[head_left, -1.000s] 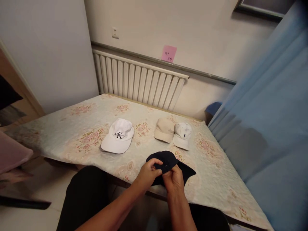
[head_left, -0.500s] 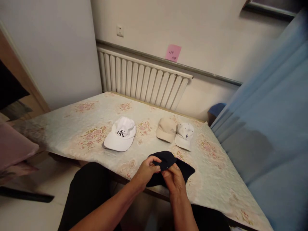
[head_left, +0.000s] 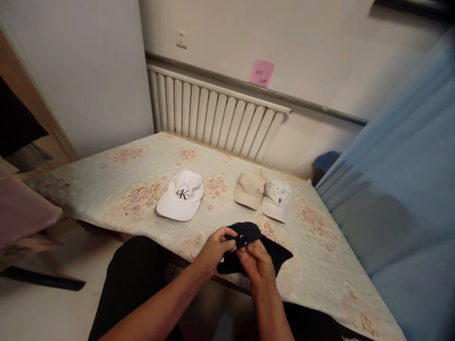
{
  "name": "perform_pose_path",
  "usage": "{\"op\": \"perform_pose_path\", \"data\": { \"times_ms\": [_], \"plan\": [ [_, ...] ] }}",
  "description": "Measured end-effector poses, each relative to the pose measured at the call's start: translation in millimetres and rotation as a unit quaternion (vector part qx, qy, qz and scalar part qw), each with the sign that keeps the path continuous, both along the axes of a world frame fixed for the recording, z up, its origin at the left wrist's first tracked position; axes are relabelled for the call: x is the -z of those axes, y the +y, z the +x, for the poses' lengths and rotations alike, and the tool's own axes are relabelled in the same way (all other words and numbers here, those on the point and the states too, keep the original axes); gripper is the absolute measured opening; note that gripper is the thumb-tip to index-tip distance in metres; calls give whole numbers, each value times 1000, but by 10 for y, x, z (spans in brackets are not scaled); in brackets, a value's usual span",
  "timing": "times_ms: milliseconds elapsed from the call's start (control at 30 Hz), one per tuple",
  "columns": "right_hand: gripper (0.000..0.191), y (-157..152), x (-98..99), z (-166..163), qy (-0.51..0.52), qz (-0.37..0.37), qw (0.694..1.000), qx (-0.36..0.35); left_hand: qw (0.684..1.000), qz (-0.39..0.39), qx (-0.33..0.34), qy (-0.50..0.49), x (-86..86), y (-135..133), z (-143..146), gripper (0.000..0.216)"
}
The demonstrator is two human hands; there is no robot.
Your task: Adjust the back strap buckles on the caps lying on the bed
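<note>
A dark navy cap [head_left: 249,231] is between my two hands at the near edge of the flowered bed surface [head_left: 199,151]. Thumb and fingers of my left hand [head_left: 215,246] pinch its rim on the left. My right hand [head_left: 260,263] grips the same rim from below, its fingers partly hidden. A small shiny spot shows on the cap between the hands, and a bit of white label near my left fingers. Farther back lie a white cap with black letters [head_left: 181,195], a beige cap [head_left: 249,190] and a white cap with a small dark emblem [head_left: 276,201].
Behind the bed, a white radiator [head_left: 213,111] runs along the wall under a pipe, with a pink note [head_left: 262,73] above. A blue curtain [head_left: 391,180] hangs on the right. Pink cloth [head_left: 28,210] is at the left. My dark-clothed knees are under my arms.
The view has shifted slightly. My fingers have moved a little on the navy cap's rim, and the shiny spot and white label now show more clearly. The other caps lie as before.
</note>
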State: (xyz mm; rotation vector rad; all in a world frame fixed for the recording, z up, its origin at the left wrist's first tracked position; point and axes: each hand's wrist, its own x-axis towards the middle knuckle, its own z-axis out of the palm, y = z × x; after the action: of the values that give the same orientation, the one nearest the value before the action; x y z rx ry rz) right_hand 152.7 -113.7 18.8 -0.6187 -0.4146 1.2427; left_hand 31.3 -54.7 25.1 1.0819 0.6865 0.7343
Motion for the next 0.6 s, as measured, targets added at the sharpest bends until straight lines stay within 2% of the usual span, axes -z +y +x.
{"op": "perform_pose_path", "data": {
  "times_ms": [167,367,433,500,567,600],
  "plan": [
    [41,-4,44,4,-21,31,999,-30,1000,8,-6,22,30,12,0,25],
    [38,13,91,31,-28,20,999,-24,990,93,18,102,58,18,-77,38],
    [34,10,98,32,-24,13,999,-19,970,172,10,170,41,5,-141,37],
    [29,7,105,27,-17,3,1000,-12,930,277,-30,239,5,-19,-197,32],
    [26,4,111,14,-10,-2,1000,-11,895,352,-78,263,-33,-44,-219,27],
    [26,2,112,4,-7,-3,1000,-12,889,366,-92,260,-46,-52,-214,25]
  ]
}}
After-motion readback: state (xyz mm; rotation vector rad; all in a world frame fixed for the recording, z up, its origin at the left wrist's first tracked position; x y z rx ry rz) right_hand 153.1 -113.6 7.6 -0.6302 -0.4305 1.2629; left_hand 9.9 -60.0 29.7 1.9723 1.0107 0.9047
